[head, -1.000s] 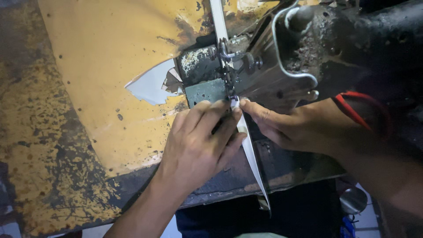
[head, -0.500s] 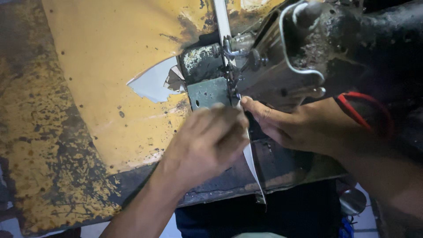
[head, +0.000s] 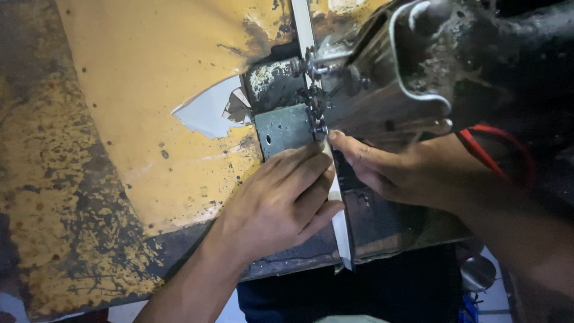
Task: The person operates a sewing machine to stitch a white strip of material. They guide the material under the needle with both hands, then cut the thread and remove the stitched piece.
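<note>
Both hands are seen pressed onto a narrow white strip [head: 336, 197] at the near edge of the sewing table [head: 119, 197]. Left hand [head: 281, 203] is laid palm-down, fingers extended and held together, flat on the strip and the dark machine bed [head: 388, 224]; nothing is gripped. Right hand [head: 394, 170] is brought in from the right side, fingers stretched toward the needle area, fingertip touching the strip just beside the presser foot [head: 317, 119]; whether anything is pinched cannot be told. A red band [head: 496, 146] is seen at the right wrist. The strip is run from below the table's near edge, under the left fingers, through the presser foot and on toward the far edge. A grey metal plate [head: 286, 128] is set just left of the foot. Farther left, a torn patch [head: 209, 110] showing white is seen in the worn yellow table surface. The dark sewing machine head [head: 466, 66] is placed at the far right corner.
</note>
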